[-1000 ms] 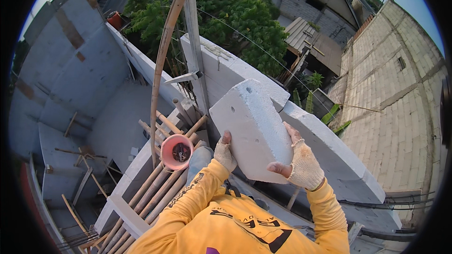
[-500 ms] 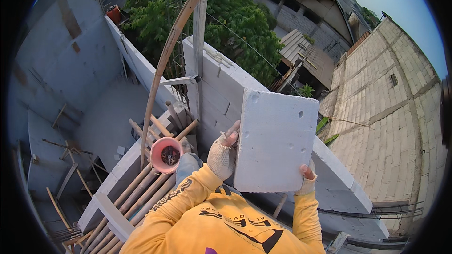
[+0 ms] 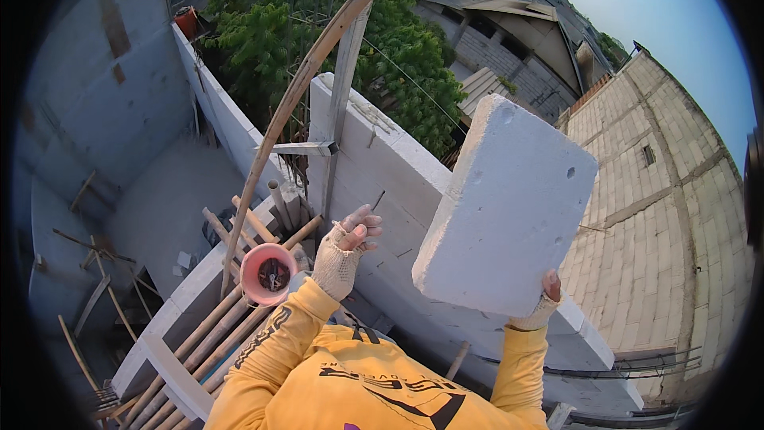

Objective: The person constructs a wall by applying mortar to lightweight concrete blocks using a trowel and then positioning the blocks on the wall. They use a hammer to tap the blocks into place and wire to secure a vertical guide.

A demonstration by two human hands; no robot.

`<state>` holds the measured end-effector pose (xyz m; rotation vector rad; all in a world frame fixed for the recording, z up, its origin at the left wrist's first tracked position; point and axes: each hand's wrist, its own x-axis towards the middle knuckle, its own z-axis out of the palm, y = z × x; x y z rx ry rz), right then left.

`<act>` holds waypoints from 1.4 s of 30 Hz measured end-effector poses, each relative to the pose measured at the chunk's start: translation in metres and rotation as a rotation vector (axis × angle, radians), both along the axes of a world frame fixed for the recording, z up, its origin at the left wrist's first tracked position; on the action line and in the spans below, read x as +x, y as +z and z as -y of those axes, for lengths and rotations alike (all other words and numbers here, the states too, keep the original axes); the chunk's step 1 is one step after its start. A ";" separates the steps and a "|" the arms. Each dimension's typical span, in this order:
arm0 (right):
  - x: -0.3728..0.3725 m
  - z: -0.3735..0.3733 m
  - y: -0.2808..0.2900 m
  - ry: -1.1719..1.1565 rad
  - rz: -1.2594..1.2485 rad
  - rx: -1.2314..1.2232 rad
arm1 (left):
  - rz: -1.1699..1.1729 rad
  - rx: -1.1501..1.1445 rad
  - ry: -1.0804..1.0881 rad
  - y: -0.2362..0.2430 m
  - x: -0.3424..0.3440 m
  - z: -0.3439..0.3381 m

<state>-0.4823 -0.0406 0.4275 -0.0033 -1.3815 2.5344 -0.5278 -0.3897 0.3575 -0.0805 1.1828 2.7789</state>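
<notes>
Clutching the white block [image 3: 509, 211] low down, the right grip [image 3: 541, 304] is holding it tilted before the pale wall [image 3: 390, 171]; the left grip [image 3: 344, 253] is hanging unclosed near the pink bucket [image 3: 250, 277].

Pink bkt [image 3: 251, 280] nr bamboo poles [image 3: 216, 336], grn trees [image 3: 251, 48]

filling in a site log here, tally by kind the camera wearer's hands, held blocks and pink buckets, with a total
Off-white knit-gloved hands, left hand and right hand: 2
Rectangular white block, in the right hand: 1
Round pink bucket: 1
Total: 4
</notes>
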 end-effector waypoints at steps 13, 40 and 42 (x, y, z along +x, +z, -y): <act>-0.232 0.036 0.186 -0.181 -0.148 1.009 | 0.967 -0.085 0.750 -0.284 0.212 0.209; -0.417 0.269 0.078 0.349 -0.291 1.545 | 1.257 0.129 0.948 -0.355 0.396 0.160; -0.418 0.270 0.079 0.336 -0.320 1.580 | 1.110 0.251 0.931 -0.348 0.392 0.161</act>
